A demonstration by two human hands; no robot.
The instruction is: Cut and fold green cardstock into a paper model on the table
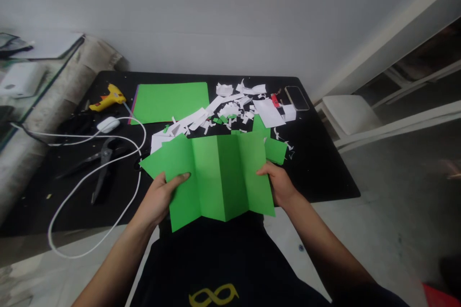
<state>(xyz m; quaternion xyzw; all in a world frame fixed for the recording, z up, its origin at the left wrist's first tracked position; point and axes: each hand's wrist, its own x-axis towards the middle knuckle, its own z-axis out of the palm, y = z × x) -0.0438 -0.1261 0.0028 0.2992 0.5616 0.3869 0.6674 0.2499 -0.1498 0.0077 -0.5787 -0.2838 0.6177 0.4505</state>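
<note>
A green sheet of paper (209, 177) with upright accordion folds is held out in front of my body, above the table's near edge. My left hand (160, 196) pinches its left end, thumb on the front and fingers hidden behind. At the opposite end my right hand (279, 182) grips the paper the same way, its thumb near the edge. Just beyond the sheet lie white paper scraps (190, 122) and small green cuttings (225, 119). Another green paper piece (276, 151) rests close to my right hand.
The black table (317, 168) also bears a stack of green sheets (173, 100), a yellow glue gun (110, 98), black scissors (103, 163), a looping white cable (59, 211) with a white plug (108, 124), and a phone or clear case (297, 98). A white stool (347, 112) stands right.
</note>
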